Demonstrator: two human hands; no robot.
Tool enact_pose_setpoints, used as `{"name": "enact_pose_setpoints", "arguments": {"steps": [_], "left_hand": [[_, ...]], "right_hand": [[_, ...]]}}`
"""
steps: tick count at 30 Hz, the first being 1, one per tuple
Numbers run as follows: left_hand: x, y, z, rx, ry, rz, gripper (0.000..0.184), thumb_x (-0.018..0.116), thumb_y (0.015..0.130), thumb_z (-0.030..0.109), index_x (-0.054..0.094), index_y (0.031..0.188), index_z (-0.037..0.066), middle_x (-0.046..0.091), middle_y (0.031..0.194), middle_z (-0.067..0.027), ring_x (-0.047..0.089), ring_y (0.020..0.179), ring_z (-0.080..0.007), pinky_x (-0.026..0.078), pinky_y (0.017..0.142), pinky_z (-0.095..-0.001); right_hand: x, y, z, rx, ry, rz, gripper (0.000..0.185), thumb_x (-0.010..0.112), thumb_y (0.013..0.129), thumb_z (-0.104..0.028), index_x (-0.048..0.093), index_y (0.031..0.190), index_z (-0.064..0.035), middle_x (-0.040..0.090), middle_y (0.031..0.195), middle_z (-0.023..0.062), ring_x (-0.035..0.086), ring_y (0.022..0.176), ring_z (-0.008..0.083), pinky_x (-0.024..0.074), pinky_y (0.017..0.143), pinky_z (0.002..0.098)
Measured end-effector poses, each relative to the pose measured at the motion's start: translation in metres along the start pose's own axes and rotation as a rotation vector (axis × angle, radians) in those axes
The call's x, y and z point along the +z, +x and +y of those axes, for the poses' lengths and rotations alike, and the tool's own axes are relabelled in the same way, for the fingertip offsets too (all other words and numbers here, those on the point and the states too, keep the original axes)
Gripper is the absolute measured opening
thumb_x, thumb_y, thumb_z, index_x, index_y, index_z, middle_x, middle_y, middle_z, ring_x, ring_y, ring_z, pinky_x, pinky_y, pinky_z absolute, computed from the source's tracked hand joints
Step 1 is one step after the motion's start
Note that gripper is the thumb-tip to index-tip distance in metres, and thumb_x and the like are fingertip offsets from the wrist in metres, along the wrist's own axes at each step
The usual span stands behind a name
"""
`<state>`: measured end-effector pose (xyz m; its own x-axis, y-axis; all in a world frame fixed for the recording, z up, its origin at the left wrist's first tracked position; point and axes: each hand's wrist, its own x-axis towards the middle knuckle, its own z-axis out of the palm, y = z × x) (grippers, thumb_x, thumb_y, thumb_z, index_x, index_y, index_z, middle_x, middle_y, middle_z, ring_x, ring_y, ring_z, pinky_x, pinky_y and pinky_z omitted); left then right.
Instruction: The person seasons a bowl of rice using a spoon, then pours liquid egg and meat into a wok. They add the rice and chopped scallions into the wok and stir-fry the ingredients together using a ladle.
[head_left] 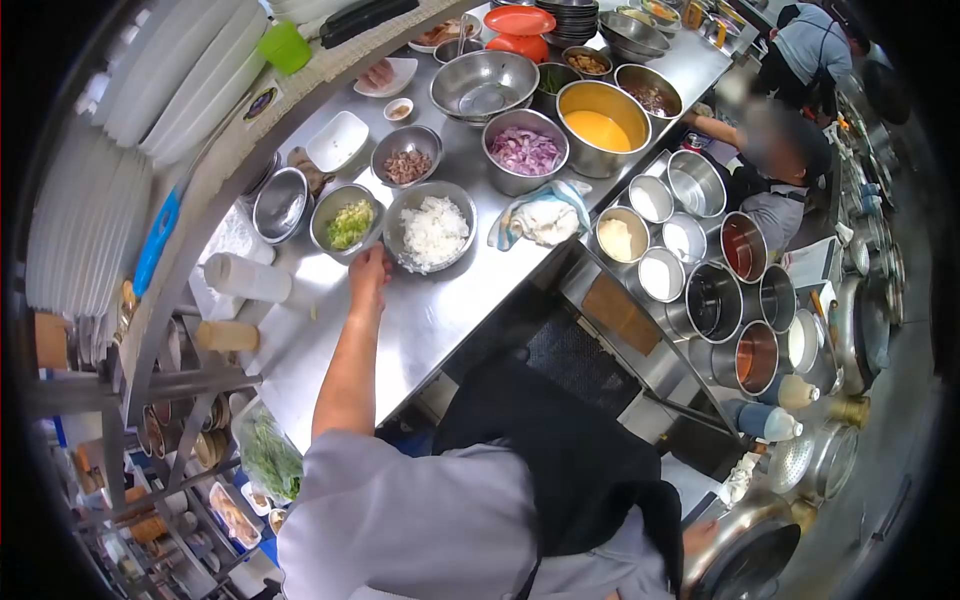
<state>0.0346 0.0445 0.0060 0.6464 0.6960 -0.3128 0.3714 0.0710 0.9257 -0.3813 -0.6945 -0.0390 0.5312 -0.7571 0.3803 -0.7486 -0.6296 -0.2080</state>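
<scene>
My left hand (369, 272) reaches over the steel counter, its fingers closed at the near rim of a metal bowl of chopped greens (349, 225). Right beside it stands a metal bowl of white rice (436, 232). Behind these is a smaller bowl of chopped brown meat (407, 164). My right hand (701, 537) hangs low on the right, near a large dark-centred pan (750, 560). Its fingers are mostly hidden, and whether it holds anything does not show.
A bowl of chopped red onion (525, 150), a pot of yellow liquid (600, 128) and a folded cloth (543, 217) sit along the counter (330, 370). Squeeze bottles (245, 277) stand left. Several pots (714, 300) crowd the right, where a co-worker (785, 165) stands.
</scene>
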Motion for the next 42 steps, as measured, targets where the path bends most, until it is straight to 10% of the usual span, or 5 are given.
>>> {"name": "enact_pose_setpoints", "arguments": {"steps": [8, 16, 29, 35, 42], "left_hand": [[-0.008, -0.018, 0.017, -0.355, 0.013, -0.415, 0.026, 0.057, 0.091, 0.028, 0.061, 0.092, 0.003, 0.061, 0.076, -0.0015, 0.054, 0.06, -0.0077, 0.043, 0.054, -0.0226], [-0.002, 0.005, 0.006, -0.086, 0.175, -0.399, 0.022, 0.058, 0.089, 0.024, 0.059, 0.091, 0.003, 0.056, 0.071, -0.0008, 0.051, 0.053, -0.0076, 0.04, 0.045, -0.0221], [0.031, -0.023, -0.012, -0.372, -0.167, -0.355, 0.015, 0.053, 0.081, 0.01, 0.048, 0.094, 0.003, 0.051, 0.069, -0.0043, 0.044, 0.046, -0.0113, 0.034, 0.039, -0.0262], [0.056, -0.099, 0.026, -0.333, -0.332, -0.338, 0.018, 0.051, 0.082, 0.01, 0.049, 0.099, 0.002, 0.054, 0.073, -0.006, 0.045, 0.048, -0.0117, 0.034, 0.04, -0.0248], [0.113, -0.154, 0.034, -0.392, -0.388, -0.324, 0.023, 0.057, 0.08, 0.014, 0.05, 0.101, 0.005, 0.056, 0.079, -0.0057, 0.045, 0.05, -0.0118, 0.034, 0.042, -0.0246]], "right_hand": [[0.018, 0.046, -0.318, -0.386, 0.666, -0.316, 0.025, 0.054, 0.09, -0.005, 0.056, 0.114, 0.0021, 0.056, 0.101, 0.0136, 0.059, 0.093, 0.0241, 0.047, 0.081, 0.0296], [0.037, 0.093, -0.449, -0.736, 0.588, -0.452, 0.03, 0.058, 0.082, 0.0, 0.056, 0.112, 0.0004, 0.055, 0.09, 0.0154, 0.057, 0.081, 0.0289, 0.0458, 0.071, 0.036], [0.104, 0.211, -0.478, -0.801, 0.341, -0.096, 0.04, 0.063, 0.081, -0.013, 0.053, 0.118, -0.0033, 0.055, 0.094, 0.0167, 0.056, 0.085, 0.0363, 0.0459, 0.074, 0.0438], [0.145, 0.246, -0.479, -0.624, 0.601, -0.687, 0.029, 0.066, 0.08, -0.015, 0.063, 0.104, 0.0006, 0.064, 0.086, 0.0191, 0.062, 0.076, 0.0338, 0.0491, 0.069, 0.0398], [0.175, 0.249, -0.499, -0.874, 0.848, -0.602, 0.012, 0.061, 0.082, -0.005, 0.065, 0.092, 0.0016, 0.063, 0.084, 0.0178, 0.061, 0.077, 0.0342, 0.0481, 0.07, 0.0386]]}}
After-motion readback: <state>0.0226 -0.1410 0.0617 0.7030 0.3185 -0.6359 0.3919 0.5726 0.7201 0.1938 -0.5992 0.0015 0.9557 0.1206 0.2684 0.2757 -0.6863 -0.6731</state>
